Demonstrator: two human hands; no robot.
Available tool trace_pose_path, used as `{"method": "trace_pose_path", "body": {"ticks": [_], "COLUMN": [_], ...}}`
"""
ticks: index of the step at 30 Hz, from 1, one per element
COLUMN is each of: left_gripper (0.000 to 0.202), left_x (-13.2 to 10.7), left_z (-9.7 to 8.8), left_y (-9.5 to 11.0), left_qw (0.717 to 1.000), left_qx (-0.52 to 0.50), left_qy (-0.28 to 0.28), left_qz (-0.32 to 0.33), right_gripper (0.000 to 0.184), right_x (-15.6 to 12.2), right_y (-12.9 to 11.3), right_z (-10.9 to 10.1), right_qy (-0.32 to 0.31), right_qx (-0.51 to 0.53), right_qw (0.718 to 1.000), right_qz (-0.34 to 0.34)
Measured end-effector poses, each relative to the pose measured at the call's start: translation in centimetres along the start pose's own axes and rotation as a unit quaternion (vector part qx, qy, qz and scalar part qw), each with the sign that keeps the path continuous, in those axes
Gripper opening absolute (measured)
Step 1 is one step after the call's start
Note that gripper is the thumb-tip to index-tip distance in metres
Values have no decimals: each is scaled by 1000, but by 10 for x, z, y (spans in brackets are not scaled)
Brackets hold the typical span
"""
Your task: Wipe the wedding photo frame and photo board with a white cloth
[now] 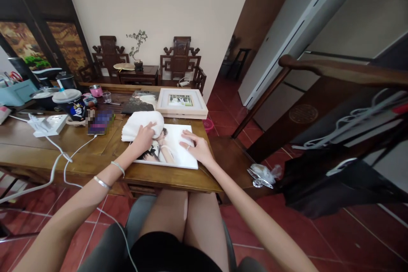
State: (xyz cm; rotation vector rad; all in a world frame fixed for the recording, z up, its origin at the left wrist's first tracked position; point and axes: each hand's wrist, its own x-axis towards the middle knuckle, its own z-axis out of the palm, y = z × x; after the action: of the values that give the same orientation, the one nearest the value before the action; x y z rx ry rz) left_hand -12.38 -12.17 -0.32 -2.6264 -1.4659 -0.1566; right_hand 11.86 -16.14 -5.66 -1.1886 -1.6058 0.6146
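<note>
I see photo panel (177, 155) on the table (95, 151), long axis 9-to-3, left fingers (149, 130) gripping white cloth (135, 125) at its 10 o'clock, right fingers (192, 135) spread, touching its 3 o'clock end.

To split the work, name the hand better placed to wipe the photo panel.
Likely the left hand: it holds the white cloth over the left part of the photo panel, while the right hand holds no cloth and rests on the panel's right side.
</note>
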Motion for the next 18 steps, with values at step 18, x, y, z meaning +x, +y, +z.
{"method": "trace_pose_path", "body": {"ticks": [18], "left_gripper": [44], "left_x": [-47], "left_z": [-21], "left_y": [31], "left_qw": [999], "left_qx": [-20], "left_qy": [-23], "left_qz": [22], "right_gripper": [49], "right_x": [1], "right_y": [12], "right_z": [0], "right_qy": [-1], "right_qx": [80], "right_qw": [996], "right_qz": [27]}}
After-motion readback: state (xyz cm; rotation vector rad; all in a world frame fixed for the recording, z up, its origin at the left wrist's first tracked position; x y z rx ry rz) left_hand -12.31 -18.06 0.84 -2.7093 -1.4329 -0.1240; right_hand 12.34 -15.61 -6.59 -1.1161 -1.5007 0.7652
